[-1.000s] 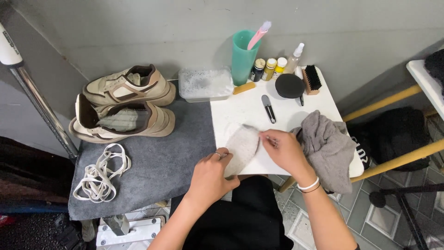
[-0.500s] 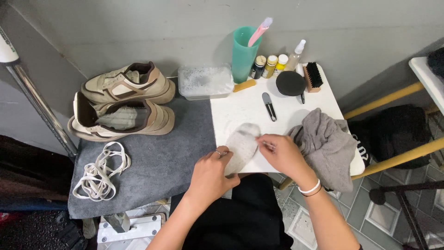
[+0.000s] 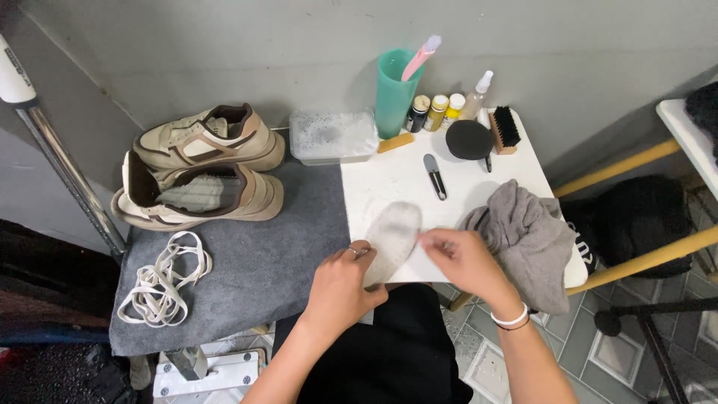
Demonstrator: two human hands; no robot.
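A white shoe insole point(image 3: 392, 233) lies on the white table top point(image 3: 404, 179) near its front edge. My left hand point(image 3: 344, 288) grips the insole's near end, with a ring on one finger. My right hand point(image 3: 465, 262) touches the insole's right edge with its fingertips pinched; whether it holds anything small is not visible. A grey cloth point(image 3: 529, 241) lies crumpled just right of my right hand.
Two beige sneakers point(image 3: 198, 172) and loose white laces point(image 3: 161, 280) sit on a grey mat point(image 3: 254, 262). At the back stand a soapy tub point(image 3: 333, 136), a green cup point(image 3: 393, 93) with a toothbrush, small bottles point(image 3: 437, 112), a black brush point(image 3: 505, 129) and a round black brush point(image 3: 469, 140).
My right hand has slid a little toward the near right edge of the insole. The left hand keeps its grip and the insole stays in place.
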